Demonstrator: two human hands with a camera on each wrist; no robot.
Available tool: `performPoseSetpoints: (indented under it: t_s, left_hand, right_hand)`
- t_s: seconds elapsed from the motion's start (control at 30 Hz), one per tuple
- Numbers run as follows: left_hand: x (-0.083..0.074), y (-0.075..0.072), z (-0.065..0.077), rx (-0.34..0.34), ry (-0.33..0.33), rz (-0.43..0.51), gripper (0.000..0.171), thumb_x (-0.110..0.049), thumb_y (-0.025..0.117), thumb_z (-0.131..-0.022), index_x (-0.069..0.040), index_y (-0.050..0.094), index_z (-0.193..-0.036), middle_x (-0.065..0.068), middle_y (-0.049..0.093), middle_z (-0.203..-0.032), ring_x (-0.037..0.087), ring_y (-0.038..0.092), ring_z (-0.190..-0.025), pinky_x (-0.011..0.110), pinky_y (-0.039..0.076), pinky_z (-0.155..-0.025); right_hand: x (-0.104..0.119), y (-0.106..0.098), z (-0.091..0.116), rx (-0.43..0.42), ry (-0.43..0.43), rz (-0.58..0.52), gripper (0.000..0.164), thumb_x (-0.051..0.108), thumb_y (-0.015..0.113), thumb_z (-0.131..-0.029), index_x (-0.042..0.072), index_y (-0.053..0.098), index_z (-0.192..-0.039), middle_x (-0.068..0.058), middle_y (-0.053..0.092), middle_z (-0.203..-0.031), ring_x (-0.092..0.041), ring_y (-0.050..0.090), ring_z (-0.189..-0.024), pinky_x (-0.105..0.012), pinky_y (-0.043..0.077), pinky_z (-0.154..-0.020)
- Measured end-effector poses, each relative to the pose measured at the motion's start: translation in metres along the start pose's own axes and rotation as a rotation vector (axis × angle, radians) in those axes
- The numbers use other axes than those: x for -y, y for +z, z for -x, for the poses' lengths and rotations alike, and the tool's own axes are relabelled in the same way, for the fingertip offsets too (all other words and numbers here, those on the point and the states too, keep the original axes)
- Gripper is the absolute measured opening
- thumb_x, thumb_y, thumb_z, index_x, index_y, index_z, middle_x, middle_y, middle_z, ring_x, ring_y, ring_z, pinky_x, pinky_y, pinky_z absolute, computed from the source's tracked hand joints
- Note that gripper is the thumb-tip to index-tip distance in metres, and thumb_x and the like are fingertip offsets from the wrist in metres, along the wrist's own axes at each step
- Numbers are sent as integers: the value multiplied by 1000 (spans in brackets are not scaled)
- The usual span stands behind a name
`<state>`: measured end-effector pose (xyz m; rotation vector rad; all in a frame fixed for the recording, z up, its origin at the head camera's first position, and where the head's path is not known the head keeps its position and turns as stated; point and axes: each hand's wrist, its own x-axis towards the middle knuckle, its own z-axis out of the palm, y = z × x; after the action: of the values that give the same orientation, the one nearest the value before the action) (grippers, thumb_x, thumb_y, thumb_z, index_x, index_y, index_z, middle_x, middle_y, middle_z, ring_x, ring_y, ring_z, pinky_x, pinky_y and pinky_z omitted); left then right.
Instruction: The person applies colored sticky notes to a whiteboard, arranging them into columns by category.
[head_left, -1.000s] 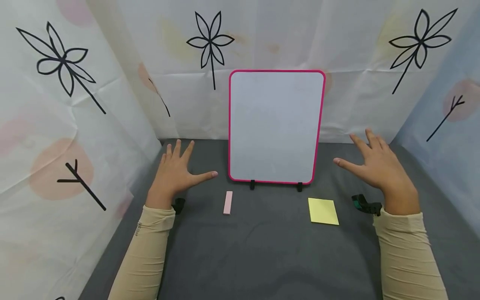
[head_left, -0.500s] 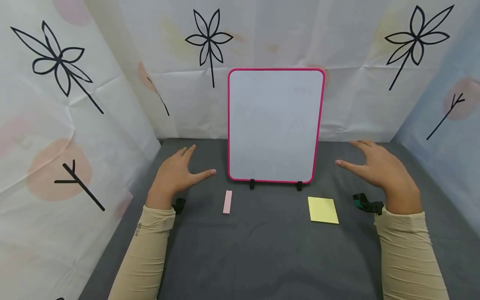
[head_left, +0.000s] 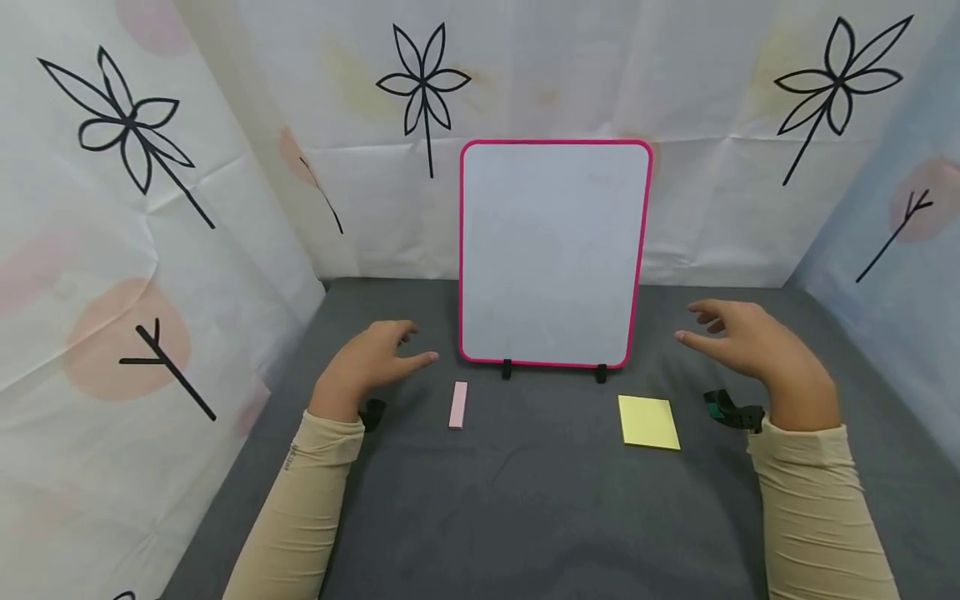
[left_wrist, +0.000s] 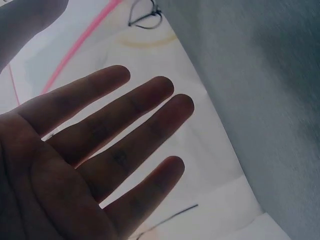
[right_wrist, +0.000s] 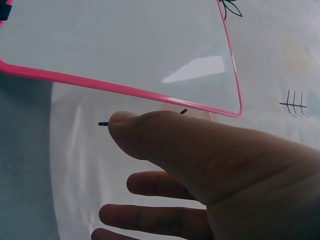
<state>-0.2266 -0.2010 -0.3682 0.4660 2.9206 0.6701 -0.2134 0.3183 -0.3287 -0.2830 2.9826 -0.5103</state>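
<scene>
My left hand (head_left: pixel 367 367) hovers above the grey table, left of the whiteboard, holding nothing. Its fingers are spread and relaxed in the left wrist view. On the other side my right hand (head_left: pixel 757 350) is also empty, thumb apart from loosely bent fingers. A pink-framed whiteboard (head_left: pixel 551 250) stands upright between the hands at the back. In front of it lie a narrow pink strip-shaped pad (head_left: pixel 457 405), nearer the left hand, and a square yellow sticky note pad (head_left: pixel 648 422), nearer the right hand.
Two black stand feet (head_left: pixel 507 369) hold up the whiteboard's lower edge. White cloth (head_left: pixel 360 208) with black leaf drawings hangs behind and on the left, and a bluish cloth (head_left: pixel 892 333) borders the right. Grey cloth (head_left: pixel 540 517) covers the table.
Both hands have bent down at the wrist, their fingers going from raised and spread to lowered and relaxed. The left hand has shifted slightly right. The whiteboard and pads have stayed in place.
</scene>
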Motion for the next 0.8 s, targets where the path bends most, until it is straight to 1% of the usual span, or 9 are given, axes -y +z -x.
performPoseSetpoints:
  t_s: [0.13,0.3,0.43,0.53,0.63,0.7,0.8]
  left_hand:
    - [-10,5,-1,13,34,24,64,-46,72,-100,-1,61,-143,22,67,-140,38,64,-132,56,52,-108]
    - [-20,19,-4,49,91,19,61,-42,72,-100,1,62,-142,21,68,-138,37,65,-131,54,53,-107]
    - [-29,28,-3,69,136,26,62,-39,73,-100,2,60,-145,20,67,-141,35,64,-132,53,53,-109]
    - [-36,34,-3,50,186,41,68,-38,74,-100,0,54,-152,17,63,-149,33,61,-137,52,50,-113]
    - [-45,40,-4,10,237,44,72,-38,75,-100,-2,49,-157,15,57,-156,32,56,-143,50,47,-118]
    - [-53,44,-6,-17,269,28,70,-38,75,-100,-3,51,-156,13,57,-157,30,55,-146,49,46,-119]
    - [-69,53,-10,-27,327,2,65,-39,74,-100,-3,56,-151,12,60,-153,27,56,-144,46,48,-118]
  right_hand:
    - [4,4,0,-7,-40,-21,72,50,63,-105,-5,52,-150,-34,60,-141,-50,60,-127,-71,48,-100]
    - [9,13,-1,-68,-123,-32,62,43,66,-105,-3,59,-145,-28,63,-142,-45,64,-123,-67,50,-98]
    - [9,23,-1,-110,-189,-34,53,34,70,-103,-4,64,-139,-26,67,-137,-41,67,-115,-64,53,-93]
    - [8,29,3,-125,-229,-50,47,27,73,-101,-4,66,-136,-26,69,-133,-40,68,-112,-64,54,-92]
    - [7,35,8,-121,-261,-77,43,23,75,-100,-3,68,-134,-24,70,-131,-38,68,-112,-65,53,-94]
    - [6,39,12,-119,-281,-88,41,21,76,-99,-1,70,-132,-22,71,-129,-38,69,-111,-64,53,-96]
    - [5,47,18,-108,-302,-104,39,18,77,-98,-1,70,-131,-21,72,-128,-37,69,-111,-63,54,-96]
